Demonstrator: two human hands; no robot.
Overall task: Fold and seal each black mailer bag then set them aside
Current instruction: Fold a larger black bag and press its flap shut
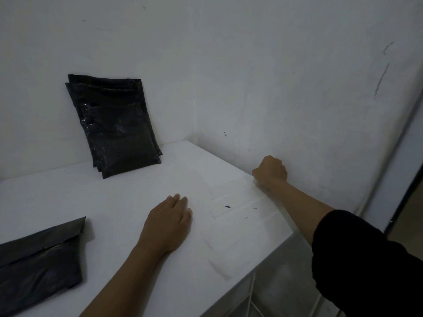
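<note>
With the left hand [168, 223] flat, fingers straight, and right hand [271, 169] fisted empty, reach leftward for the crinkled black plastic mailer bag [39, 261] and crease squarely.

Stack of black mailer bags [116, 129] stands near-upright at the back left of the white worktop [128, 186], leaning on the wall, glossy and wrinkled. One more black mailer bag [39, 264] lies flat at front left, flap folded over.
</note>
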